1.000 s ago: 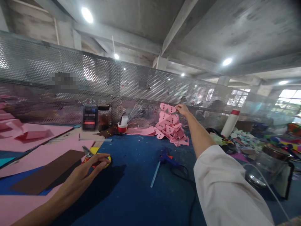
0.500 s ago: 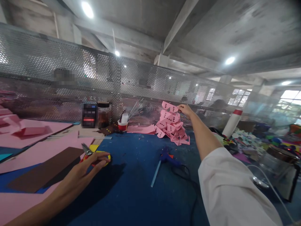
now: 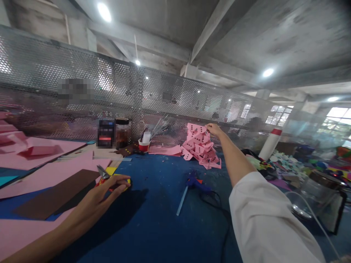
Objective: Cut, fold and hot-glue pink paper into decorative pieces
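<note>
My right hand [image 3: 214, 129] reaches far across the table to a heap of pink paper pieces [image 3: 199, 144], which are folded and marked with dark dots. Its fingers pinch the edge of a dotted pink paper piece [image 3: 195, 128] at the heap's top. My left hand [image 3: 113, 186] hangs over scissors [image 3: 103, 172] with red and yellow handles. Its fingers are stretched out and slightly apart, partly covering the handles; whether they touch them I cannot tell. Between my arms lies a blue glue gun [image 3: 194, 181] with a glue stick [image 3: 182, 201] jutting from its back.
Brown card [image 3: 57, 193] and pink sheets [image 3: 35, 179] cover the left side. Along the perforated metal screen [image 3: 153, 91] stand a lidded jar [image 3: 122, 133] and a red-white cup [image 3: 144, 145]. A white bottle [image 3: 270, 144], small cut pieces and a clear jar [image 3: 319, 193] crowd the right.
My right hand has lowered the dotted pink piece onto the heap's top, moving slightly down and left. My left hand stays nearly still over the scissors.
</note>
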`<state>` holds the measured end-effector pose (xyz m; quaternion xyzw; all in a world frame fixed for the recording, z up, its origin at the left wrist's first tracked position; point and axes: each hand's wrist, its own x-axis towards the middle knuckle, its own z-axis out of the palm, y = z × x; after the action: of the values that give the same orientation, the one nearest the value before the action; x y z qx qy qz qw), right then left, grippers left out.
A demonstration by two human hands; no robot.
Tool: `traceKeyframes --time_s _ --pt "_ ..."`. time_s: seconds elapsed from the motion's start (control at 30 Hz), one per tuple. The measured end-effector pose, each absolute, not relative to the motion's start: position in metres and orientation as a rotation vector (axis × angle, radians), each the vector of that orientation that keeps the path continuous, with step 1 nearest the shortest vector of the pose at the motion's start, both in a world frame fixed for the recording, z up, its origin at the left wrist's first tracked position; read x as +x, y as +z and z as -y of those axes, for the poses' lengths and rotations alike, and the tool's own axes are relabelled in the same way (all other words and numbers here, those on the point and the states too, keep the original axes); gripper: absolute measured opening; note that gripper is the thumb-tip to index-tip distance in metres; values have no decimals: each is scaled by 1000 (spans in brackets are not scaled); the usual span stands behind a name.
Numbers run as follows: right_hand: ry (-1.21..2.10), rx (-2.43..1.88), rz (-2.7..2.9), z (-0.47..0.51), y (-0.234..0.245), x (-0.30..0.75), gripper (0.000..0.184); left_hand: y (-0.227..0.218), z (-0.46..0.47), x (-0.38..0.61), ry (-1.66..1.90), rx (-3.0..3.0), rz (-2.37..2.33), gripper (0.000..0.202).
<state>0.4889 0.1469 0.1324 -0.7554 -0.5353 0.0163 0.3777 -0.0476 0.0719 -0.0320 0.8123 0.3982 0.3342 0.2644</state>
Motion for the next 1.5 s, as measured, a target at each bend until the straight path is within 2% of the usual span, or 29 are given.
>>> traceKeyframes --time_s 0.5,0.73,0.83,0.9,1.0,1.1,1.17,1.23,1.37,1.5 --pt "-143 -1991 1259 -144 128 483 34 -29 -70 -48 855 2210 -1058 41" --pt "-349 -1749 1159 -119 160 448 29 -27 -72 -49 869 2212 -1104 45" --pt "-404 -1587 1229 -102 177 405 31 -24 -68 -50 874 2217 -1085 46" --pt "-430 -1484 1315 -81 178 363 26 -21 -65 -50 874 2246 -1132 47" --pt "-518 -1114 1708 -25 157 284 18 -14 -63 -49 901 2254 -1151 48" --pt "-668 -927 2158 54 121 211 17 -5 -61 -53 998 2381 -1086 47" --pt "-807 -775 2395 106 97 181 16 3 -61 -61 1120 2401 -1074 47" --pt "-785 -577 2602 144 76 170 17 11 -61 -75 1178 2403 -1115 44" --pt "-613 -558 2627 160 40 178 23 17 -62 -119 1190 2543 -1411 41" --pt "-603 -657 2415 138 13 190 19 8 -61 -167 947 2513 -1658 47"
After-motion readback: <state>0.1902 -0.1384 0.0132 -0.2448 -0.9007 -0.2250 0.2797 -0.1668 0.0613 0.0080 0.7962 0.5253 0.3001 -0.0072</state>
